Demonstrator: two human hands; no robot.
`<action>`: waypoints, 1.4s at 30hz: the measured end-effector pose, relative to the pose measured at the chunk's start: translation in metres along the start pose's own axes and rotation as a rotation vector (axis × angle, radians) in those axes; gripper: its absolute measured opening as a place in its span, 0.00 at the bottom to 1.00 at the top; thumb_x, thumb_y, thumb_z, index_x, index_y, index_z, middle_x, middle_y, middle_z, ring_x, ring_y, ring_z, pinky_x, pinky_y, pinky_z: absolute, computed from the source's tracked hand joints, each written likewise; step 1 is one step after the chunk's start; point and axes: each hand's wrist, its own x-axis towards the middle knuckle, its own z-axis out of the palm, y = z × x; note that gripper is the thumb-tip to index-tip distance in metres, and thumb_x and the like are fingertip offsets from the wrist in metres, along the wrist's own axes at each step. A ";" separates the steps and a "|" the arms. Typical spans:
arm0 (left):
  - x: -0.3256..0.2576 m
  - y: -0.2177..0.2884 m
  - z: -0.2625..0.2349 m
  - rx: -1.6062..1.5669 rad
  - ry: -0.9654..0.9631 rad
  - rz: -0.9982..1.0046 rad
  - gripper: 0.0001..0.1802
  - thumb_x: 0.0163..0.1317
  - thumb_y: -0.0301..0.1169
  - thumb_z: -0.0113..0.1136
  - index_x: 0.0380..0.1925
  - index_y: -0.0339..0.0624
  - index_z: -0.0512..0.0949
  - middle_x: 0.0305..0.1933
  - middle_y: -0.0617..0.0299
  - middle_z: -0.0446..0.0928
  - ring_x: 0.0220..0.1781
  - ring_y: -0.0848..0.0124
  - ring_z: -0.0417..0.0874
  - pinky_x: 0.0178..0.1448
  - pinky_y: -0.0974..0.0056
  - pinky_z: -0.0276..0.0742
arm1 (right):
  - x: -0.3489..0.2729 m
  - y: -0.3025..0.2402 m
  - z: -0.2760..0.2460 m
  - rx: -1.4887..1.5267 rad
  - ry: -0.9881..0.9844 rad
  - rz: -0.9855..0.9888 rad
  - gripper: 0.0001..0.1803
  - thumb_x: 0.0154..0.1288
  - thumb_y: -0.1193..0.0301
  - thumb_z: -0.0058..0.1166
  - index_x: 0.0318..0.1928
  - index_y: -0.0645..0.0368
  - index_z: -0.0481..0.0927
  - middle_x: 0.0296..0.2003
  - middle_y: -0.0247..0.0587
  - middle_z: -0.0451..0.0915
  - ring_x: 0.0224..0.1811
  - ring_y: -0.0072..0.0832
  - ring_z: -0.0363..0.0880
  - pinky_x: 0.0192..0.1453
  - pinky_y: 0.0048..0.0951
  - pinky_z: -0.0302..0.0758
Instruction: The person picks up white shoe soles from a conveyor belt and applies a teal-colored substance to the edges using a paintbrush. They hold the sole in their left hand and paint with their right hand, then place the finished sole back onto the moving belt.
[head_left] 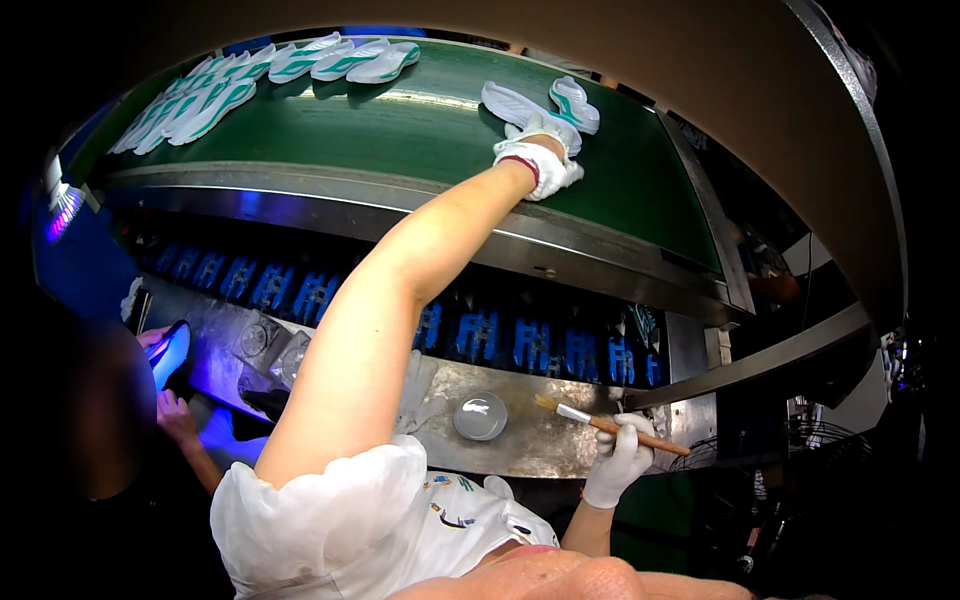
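My left arm stretches across to the far green belt. There my left hand (539,160), in a white glove, has its fingers closed at a white shoe sole (513,103); the grip is partly hidden. Right beside it lies another white sole with green parts (574,104). Near my body, my right hand (620,462), also gloved in white, is closed round the wooden handle of a paintbrush (630,432). Its pale bristles point left above the metal ledge. To the left of the brush stands a small round dish (480,415) with something whitish or clear in it.
Many white-and-green soles (200,100) lie at the belt's (400,135) far left. Between belt and metal ledge (450,445) runs a dark channel with a row of blue holders (475,335). A metal bar (760,355) crosses at right. At left, another person's hands (177,418) are near a blue-lit sole.
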 end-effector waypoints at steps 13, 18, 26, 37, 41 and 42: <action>-0.130 -0.101 -0.039 -1.803 0.347 -0.163 0.28 0.53 0.42 0.60 0.50 0.37 0.68 0.55 0.47 0.67 0.59 0.53 0.68 0.60 0.50 0.68 | 0.003 0.017 -0.008 -0.006 -0.068 0.100 0.09 0.62 0.69 0.45 0.36 0.63 0.73 0.25 0.35 0.73 0.20 0.15 0.70 0.22 0.13 0.64; -0.120 -0.092 -0.016 -2.677 -0.148 -0.051 0.35 0.64 0.54 0.38 0.58 0.34 0.56 0.57 0.37 0.62 0.55 0.44 0.68 0.54 0.44 0.74 | 0.000 0.010 0.009 0.026 -0.062 0.059 0.09 0.63 0.69 0.44 0.36 0.63 0.73 0.19 0.31 0.70 0.15 0.12 0.60 0.19 0.12 0.56; -0.187 -0.020 0.004 -2.398 -0.082 0.069 0.31 0.62 0.47 0.48 0.59 0.40 0.60 0.50 0.48 0.70 0.48 0.56 0.76 0.45 0.48 0.80 | 0.011 -0.002 -0.006 -0.084 -0.013 -0.042 0.10 0.64 0.67 0.43 0.36 0.61 0.73 0.20 0.31 0.70 0.18 0.11 0.62 0.21 0.11 0.58; -0.294 -0.001 0.045 -1.971 -0.190 -0.140 0.49 0.49 0.34 0.66 0.67 0.43 0.47 0.66 0.59 0.56 0.68 0.67 0.56 0.69 0.63 0.51 | 0.013 -0.061 0.030 -0.061 -0.339 -0.239 0.08 0.62 0.72 0.47 0.37 0.65 0.75 0.27 0.39 0.77 0.25 0.18 0.77 0.27 0.14 0.70; -0.306 0.000 0.040 -1.925 -0.231 -0.156 0.54 0.43 0.36 0.69 0.67 0.43 0.46 0.66 0.57 0.56 0.68 0.65 0.57 0.69 0.61 0.51 | 0.012 -0.058 0.036 -0.103 -0.350 -0.206 0.07 0.61 0.75 0.48 0.36 0.66 0.76 0.26 0.38 0.77 0.24 0.18 0.77 0.26 0.13 0.70; -0.308 0.000 0.040 -1.918 -0.221 -0.138 0.55 0.42 0.37 0.70 0.67 0.43 0.46 0.66 0.57 0.56 0.68 0.65 0.57 0.69 0.61 0.51 | 0.012 -0.058 0.038 -0.111 -0.351 -0.205 0.06 0.61 0.76 0.48 0.36 0.66 0.76 0.26 0.38 0.77 0.24 0.17 0.76 0.26 0.13 0.70</action>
